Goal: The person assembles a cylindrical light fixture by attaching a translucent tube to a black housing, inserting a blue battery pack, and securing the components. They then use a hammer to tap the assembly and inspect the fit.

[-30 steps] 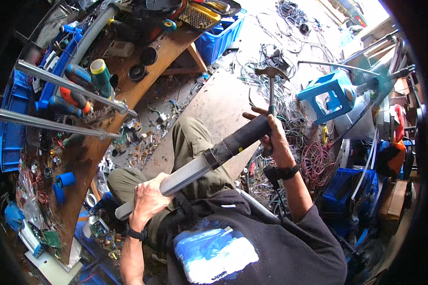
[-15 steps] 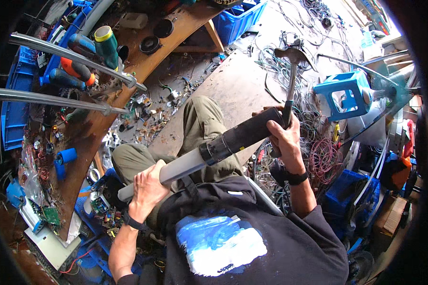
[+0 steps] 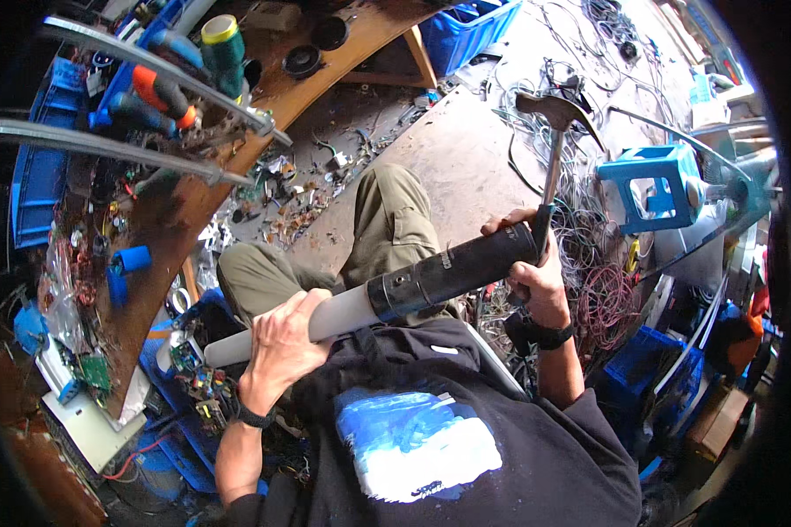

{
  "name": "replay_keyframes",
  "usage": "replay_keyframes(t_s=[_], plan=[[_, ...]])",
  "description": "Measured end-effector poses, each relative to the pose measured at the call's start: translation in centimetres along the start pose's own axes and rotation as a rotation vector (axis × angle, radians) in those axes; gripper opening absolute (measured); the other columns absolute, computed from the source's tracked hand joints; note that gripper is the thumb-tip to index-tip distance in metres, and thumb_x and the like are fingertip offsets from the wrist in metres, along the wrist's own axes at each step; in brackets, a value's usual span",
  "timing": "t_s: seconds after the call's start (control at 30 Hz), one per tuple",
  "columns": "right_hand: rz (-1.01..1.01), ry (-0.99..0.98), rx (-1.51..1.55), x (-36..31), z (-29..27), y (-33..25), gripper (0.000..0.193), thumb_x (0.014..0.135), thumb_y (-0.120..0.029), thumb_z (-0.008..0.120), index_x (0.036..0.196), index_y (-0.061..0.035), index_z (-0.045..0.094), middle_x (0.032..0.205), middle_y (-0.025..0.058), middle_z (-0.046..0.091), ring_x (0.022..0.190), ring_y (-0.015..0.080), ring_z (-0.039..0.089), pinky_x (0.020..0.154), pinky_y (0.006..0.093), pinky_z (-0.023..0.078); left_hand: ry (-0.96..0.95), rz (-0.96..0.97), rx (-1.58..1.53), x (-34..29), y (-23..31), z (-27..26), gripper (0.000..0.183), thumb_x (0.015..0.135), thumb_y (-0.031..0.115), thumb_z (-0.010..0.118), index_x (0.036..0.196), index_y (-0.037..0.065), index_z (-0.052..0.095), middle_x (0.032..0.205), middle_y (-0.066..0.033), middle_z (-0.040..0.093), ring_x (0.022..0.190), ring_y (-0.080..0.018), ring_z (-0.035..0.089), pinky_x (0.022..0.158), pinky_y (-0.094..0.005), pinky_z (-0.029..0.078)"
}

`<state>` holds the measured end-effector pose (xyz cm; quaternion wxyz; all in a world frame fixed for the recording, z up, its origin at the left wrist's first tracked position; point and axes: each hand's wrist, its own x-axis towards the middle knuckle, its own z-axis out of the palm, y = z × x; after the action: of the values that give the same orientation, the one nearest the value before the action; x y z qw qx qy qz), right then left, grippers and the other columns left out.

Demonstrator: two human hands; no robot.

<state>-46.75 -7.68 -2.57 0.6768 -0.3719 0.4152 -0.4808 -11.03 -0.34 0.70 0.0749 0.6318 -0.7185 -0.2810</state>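
Observation:
A long cylinder lies slantwise across my lap, with a grey-white tube (image 3: 350, 313) on its left part and a black sleeve (image 3: 453, 272) on its right. My left hand (image 3: 283, 344) is wrapped over the grey-white tube near its lower left end. At the other end, my right hand (image 3: 540, 279) grips the black sleeve and also the dark handle of a claw hammer (image 3: 554, 145). The hammer points up and away, its metal head beyond my right hand. Part of its handle is hidden by the fingers.
On the left, a wooden bench (image 3: 163, 255) bears two metal rods (image 3: 132, 151), a green bottle (image 3: 225, 66) and orange-handled tools (image 3: 160, 95). A blue stool (image 3: 649, 184) stands at right near tangled cables (image 3: 606, 303). A blue crate (image 3: 470, 35) sits at the far side. Scrap parts litter the floor.
The cylinder has turned about its length, so markings now show on the black sleeve. It lies slightly further left through my left hand. The whole view has shifted a little.

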Motion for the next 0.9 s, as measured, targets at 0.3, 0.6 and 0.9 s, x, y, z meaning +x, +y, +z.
replay_keyframes(t_s=[0.3,0.6,0.9], plan=[[-0.019,-0.101,0.139,-0.3,-1.9,1.9,0.082,0.069,-0.022,0.097,0.136,-0.0091,0.052,0.134,0.0246,0.063,0.087,0.0159,0.070,0.046,0.0186,0.044,-0.061,0.023,-0.051,0.3,1.6,1.0,0.035,0.076,0.010,0.074,0.108,0.014,0.062,0.095,-0.0097,0.069,0.090,-0.0375,0.071,0.075,-0.0492,0.056],[0.143,-0.047,-0.208,-1.0,-2.1,1.0,0.102,0.072,-0.061,0.093,0.140,0.0045,0.054,0.095,0.0105,0.076,0.047,0.0035,0.052,0.037,0.0194,0.034,0.326,0.123,0.215,-0.6,1.1,2.5,0.051,0.065,-0.003,0.072,0.113,0.012,0.063,0.095,-0.0048,0.062,0.088,-0.0289,0.067,0.080,-0.0423,0.056],[0.140,-0.020,-0.096,-0.9,-0.8,2.4,0.080,0.079,-0.060,0.086,0.123,-0.0018,0.054,0.118,0.0243,0.076,0.046,0.0034,0.053,0.036,0.0172,0.033,0.393,0.151,0.212,-0.8,0.3,3.6,0.047,0.066,-0.003,0.072,0.110,0.011,0.065,0.097,-0.0052,0.064,0.089,-0.0292,0.068,0.080,-0.0427,0.057]])
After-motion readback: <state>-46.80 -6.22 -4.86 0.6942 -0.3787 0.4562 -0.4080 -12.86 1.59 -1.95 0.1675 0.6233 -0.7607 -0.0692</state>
